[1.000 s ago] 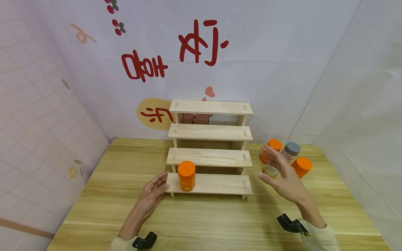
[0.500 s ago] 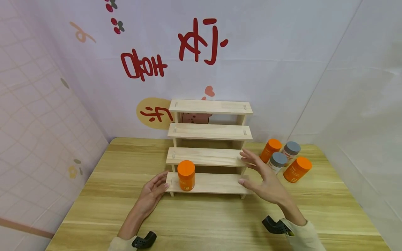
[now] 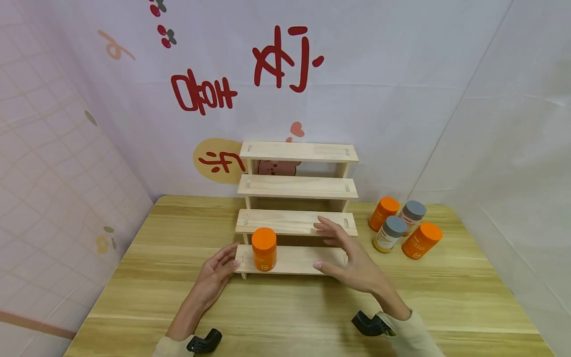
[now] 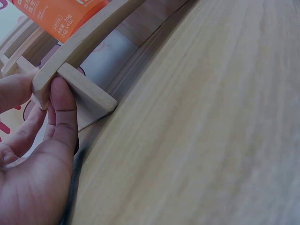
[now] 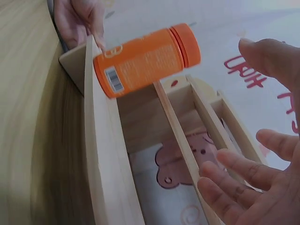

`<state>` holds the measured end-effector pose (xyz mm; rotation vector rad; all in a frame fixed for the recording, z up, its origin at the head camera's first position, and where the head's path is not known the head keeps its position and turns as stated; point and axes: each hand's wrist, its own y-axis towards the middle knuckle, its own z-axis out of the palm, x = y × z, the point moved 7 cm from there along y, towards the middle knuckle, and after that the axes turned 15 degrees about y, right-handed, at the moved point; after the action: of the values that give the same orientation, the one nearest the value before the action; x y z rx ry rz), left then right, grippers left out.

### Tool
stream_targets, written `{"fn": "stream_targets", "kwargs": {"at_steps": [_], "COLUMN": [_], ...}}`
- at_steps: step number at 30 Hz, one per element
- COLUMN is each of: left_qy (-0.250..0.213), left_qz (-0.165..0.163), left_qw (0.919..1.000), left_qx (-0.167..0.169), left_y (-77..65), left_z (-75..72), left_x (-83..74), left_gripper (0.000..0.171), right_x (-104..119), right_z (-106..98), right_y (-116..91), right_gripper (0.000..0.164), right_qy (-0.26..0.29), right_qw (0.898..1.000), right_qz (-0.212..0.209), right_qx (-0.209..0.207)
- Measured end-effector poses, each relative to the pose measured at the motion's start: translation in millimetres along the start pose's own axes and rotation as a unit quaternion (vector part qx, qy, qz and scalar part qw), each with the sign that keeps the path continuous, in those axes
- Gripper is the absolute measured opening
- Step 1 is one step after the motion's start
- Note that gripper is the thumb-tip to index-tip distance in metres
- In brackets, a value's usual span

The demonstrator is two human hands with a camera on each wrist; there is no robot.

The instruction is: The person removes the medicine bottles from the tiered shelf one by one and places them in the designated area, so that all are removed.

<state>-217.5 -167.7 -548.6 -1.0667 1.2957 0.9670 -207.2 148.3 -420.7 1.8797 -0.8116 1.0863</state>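
Observation:
A four-tier... wooden step shelf (image 3: 296,187) stands on the table near the back wall. On the left part of its lowest step, an orange bottle (image 3: 264,252) with an orange lid stands upright. My left hand (image 3: 213,277) holds the left end of that step; the left wrist view has thumb and fingers pinching the board's end (image 4: 77,49). Over the right part of the lower steps, my right hand (image 3: 354,265) is spread with nothing in it, thumb and fingers apart and pointing toward the orange bottle (image 5: 145,61).
Right of the shelf, several bottles stand grouped: two orange ones, one behind (image 3: 383,214) and one in front (image 3: 421,241), and two with grey lids, one nearer (image 3: 389,234) and one farther (image 3: 413,212). A white printed sheet (image 3: 379,99) rises behind the table (image 3: 285,317).
My right hand has moved left from above the grouped bottles to in front of the shelf, still spread. My left hand and the orange bottle on the step have stayed put.

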Motion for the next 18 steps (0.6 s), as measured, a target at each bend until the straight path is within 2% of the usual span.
{"fn": "stream_targets", "kwargs": {"at_steps": [5, 9, 18], "left_qy": [0.0, -0.002, -0.006], "left_qz": [0.007, 0.001, -0.001], "left_qw": [1.0, 1.0, 1.0], "left_qx": [0.001, -0.005, -0.001], "left_y": [0.3, 0.7, 0.6], "left_z": [-1.2, -2.2, -1.2], "left_x": [0.8, 1.9, 2.9], "left_gripper": [0.065, 0.065, 0.065], "right_x": [1, -2, -12], "right_z": [19, 37, 64], "right_y": [7, 14, 28], "right_gripper": [0.091, 0.088, 0.083], "right_qy": [0.017, 0.022, 0.02], "right_qw": [1.0, 0.999, 0.999], "right_qz": [-0.002, 0.002, 0.022], "right_qx": [0.02, 0.039, 0.045]}}
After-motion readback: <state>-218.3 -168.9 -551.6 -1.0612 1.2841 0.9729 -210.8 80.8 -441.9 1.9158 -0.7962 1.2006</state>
